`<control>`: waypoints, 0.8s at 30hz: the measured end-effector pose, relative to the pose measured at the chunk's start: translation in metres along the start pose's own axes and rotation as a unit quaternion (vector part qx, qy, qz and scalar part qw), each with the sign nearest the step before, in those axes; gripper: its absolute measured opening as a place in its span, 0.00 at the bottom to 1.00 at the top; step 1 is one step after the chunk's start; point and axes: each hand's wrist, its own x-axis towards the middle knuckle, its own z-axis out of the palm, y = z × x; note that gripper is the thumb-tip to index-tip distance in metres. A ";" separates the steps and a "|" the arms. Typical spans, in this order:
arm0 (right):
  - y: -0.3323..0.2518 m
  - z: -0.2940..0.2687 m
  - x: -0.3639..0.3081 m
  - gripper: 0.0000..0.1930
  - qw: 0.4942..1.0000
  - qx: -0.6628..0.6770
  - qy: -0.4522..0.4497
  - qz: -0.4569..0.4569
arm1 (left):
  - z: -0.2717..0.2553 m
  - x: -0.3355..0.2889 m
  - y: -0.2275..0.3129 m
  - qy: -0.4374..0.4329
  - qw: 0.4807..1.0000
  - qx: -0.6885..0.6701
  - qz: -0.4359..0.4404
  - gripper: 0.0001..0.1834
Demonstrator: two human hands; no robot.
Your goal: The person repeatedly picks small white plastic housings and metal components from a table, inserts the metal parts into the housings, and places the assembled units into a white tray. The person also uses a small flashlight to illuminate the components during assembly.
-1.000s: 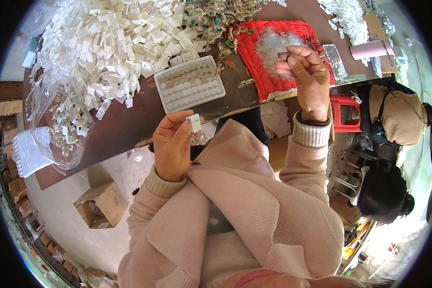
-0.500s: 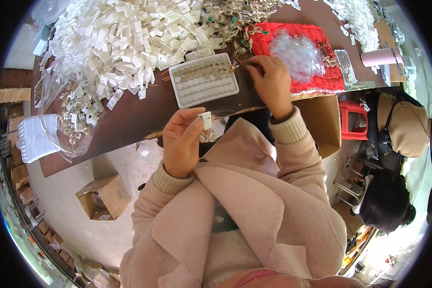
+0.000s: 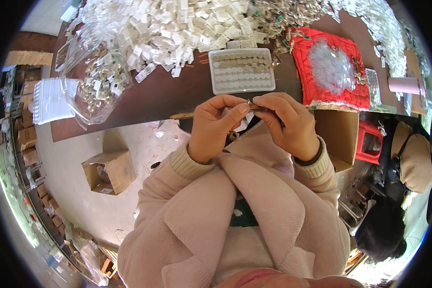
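Both hands meet over the table's near edge, just below a white tray point(image 3: 217, 84) of round discs in rows. My left hand point(image 3: 215, 127) is closed in a pinch, and a gold-coloured loop shows under its fingers. Opposite it, my right hand point(image 3: 290, 126) pinches a small thin metal piece point(image 3: 257, 109). The fingertips of the two hands nearly touch around this spot. What the left fingers grip is mostly covered by them; a small pale bit shows between the fingertips.
A heap of white plastic pieces point(image 3: 177, 29) covers the table's far side. Clear plastic film lies on a red quilted cloth point(image 3: 305, 62) at the right. A cardboard box point(image 3: 333, 139) and a red stool point(image 3: 368, 141) stand below. Another person point(image 3: 381, 216) is at the far right.
My right hand has come back from beside the tray to meet my left hand. The white plastic piece seen in the left fingers is now mostly hidden. The view has shifted left.
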 end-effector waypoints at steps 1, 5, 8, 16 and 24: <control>0.000 0.003 0.001 0.14 1.000 -0.023 0.002 -0.014 | -0.003 0.000 0.001 0.000 1.000 -0.006 0.003 0.10; -0.002 0.012 0.004 0.19 0.990 -0.121 0.023 -0.064 | -0.006 0.000 0.003 0.026 0.999 -0.028 0.016 0.08; -0.003 0.019 0.006 0.13 0.991 -0.105 0.066 -0.044 | -0.014 0.003 0.015 0.121 0.952 0.239 0.148 0.08; 0.002 0.025 0.008 0.09 0.992 -0.070 0.107 0.007 | -0.061 0.051 0.069 0.228 0.628 0.658 0.347 0.12; 0.006 0.024 0.006 0.10 0.992 -0.059 0.108 0.010 | -0.078 0.064 0.086 0.232 0.597 0.649 0.411 0.08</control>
